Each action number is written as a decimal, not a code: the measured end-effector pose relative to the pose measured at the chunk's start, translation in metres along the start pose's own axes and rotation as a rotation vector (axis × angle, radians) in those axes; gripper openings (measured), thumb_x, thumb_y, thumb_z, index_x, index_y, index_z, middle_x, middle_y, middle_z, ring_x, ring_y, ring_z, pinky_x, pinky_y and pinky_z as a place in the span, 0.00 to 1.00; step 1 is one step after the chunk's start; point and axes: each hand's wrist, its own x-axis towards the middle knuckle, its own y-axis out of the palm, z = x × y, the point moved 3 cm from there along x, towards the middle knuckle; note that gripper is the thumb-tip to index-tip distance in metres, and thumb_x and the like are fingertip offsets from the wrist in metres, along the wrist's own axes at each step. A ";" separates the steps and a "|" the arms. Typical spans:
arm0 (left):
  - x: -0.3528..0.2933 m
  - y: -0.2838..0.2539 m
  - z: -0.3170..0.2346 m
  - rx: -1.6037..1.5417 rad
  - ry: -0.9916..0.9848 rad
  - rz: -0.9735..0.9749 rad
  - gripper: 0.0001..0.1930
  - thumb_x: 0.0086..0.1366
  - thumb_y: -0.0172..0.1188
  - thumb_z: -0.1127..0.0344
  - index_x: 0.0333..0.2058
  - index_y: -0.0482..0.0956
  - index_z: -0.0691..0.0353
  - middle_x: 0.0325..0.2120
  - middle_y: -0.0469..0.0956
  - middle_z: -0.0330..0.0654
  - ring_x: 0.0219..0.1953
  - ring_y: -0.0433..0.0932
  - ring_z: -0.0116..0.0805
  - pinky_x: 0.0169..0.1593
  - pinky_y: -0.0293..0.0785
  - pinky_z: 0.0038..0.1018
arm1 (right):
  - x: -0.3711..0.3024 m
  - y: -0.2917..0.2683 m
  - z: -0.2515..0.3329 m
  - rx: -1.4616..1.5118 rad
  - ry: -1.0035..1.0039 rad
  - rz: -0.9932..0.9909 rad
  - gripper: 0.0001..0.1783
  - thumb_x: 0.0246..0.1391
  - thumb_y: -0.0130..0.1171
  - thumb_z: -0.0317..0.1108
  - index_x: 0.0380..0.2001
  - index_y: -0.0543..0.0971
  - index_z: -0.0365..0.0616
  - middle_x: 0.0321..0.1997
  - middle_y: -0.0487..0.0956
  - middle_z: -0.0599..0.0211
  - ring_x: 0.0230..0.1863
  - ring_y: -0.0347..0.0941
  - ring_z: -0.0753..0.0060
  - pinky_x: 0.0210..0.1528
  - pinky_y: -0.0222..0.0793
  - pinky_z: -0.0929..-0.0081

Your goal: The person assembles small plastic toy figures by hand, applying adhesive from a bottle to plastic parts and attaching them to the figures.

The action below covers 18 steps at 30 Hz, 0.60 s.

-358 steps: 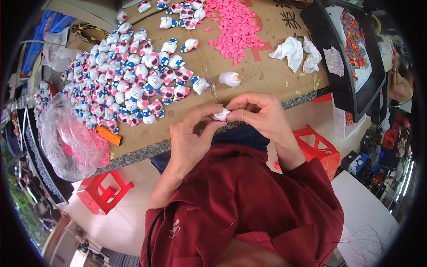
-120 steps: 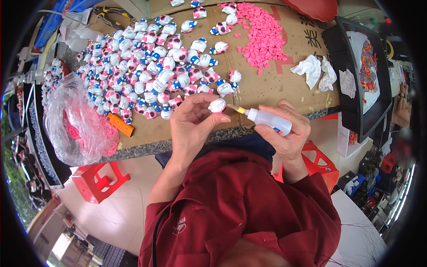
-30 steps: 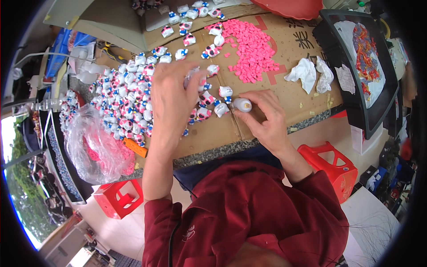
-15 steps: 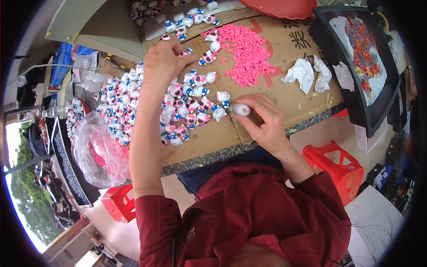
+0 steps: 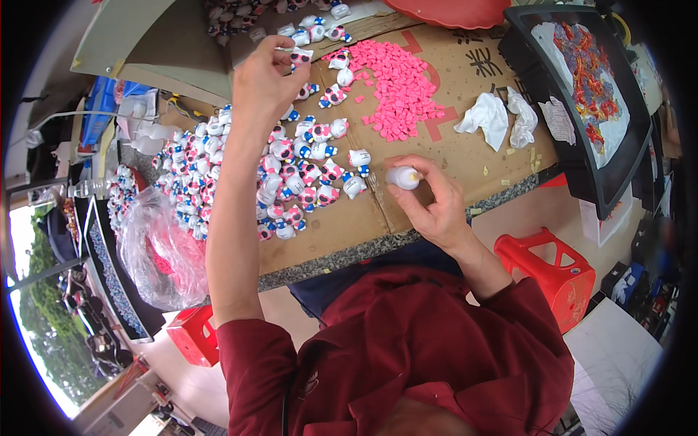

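1. Left hand (image 5: pixel 265 81): grasping, with a small cat-like figurine (image 5: pixel 299 59) pinched between thumb and fingers. The figurine is over the far part of the tabletop (image 5: pixel 476 174), near the loose figurines (image 5: pixel 313 27) by the back edge; whether it touches the surface cannot be told. The fingertip grip probably serves to keep the painted glasses uncovered.

2. Right hand (image 5: pixel 436 200): curled around a white squeeze bottle (image 5: pixel 401 178), thumb and fingers against its sides. The bottle's yellowish tip (image 5: pixel 414 176) points roughly upward, an attitude that presumably keeps the contents from running out. Whether its base rests on the cardboard is hidden.

3. Near figurines (image 5: pixel 313 174): crowded on the left side, beneath and around the left forearm, apparently gathered there for easy reach.

4. Pink pieces (image 5: pixel 398 91): small, heaped beyond the bottle; the gap between heap and crowd likely keeps the two kinds from mixing.

5. Periphery: crumpled tissues (image 5: pixel 486 122) lie right of the heap; farther right, a black tray (image 5: pixel 525 65) holds red and orange items on white lining, its wall seemingly containing them.
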 end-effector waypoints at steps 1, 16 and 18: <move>-0.012 -0.007 -0.005 -0.182 -0.049 0.002 0.22 0.53 0.66 0.63 0.47 0.76 0.61 0.34 0.80 0.43 0.33 0.78 0.30 0.39 0.75 0.25 | 0.000 -0.002 0.001 -0.001 0.006 0.003 0.18 0.45 0.65 0.29 0.41 0.76 0.38 0.37 0.78 0.59 0.37 0.75 0.60 0.39 0.70 0.70; -0.200 0.031 -0.030 -1.187 -0.356 -0.009 0.19 0.51 0.62 0.88 0.41 0.69 0.69 0.37 0.75 0.44 0.40 0.76 0.29 0.43 0.78 0.25 | -0.005 -0.014 0.041 -0.085 -0.174 0.190 0.23 0.32 0.75 0.28 0.37 0.81 0.37 0.24 0.80 0.66 0.23 0.69 0.73 0.25 0.63 0.77; -0.200 0.030 -0.031 -1.188 -0.353 -0.015 0.19 0.51 0.62 0.87 0.41 0.69 0.70 0.37 0.75 0.45 0.40 0.76 0.29 0.43 0.78 0.25 | -0.007 -0.012 0.039 -0.079 -0.151 0.196 0.22 0.33 0.74 0.29 0.37 0.81 0.37 0.24 0.80 0.66 0.22 0.68 0.74 0.24 0.63 0.77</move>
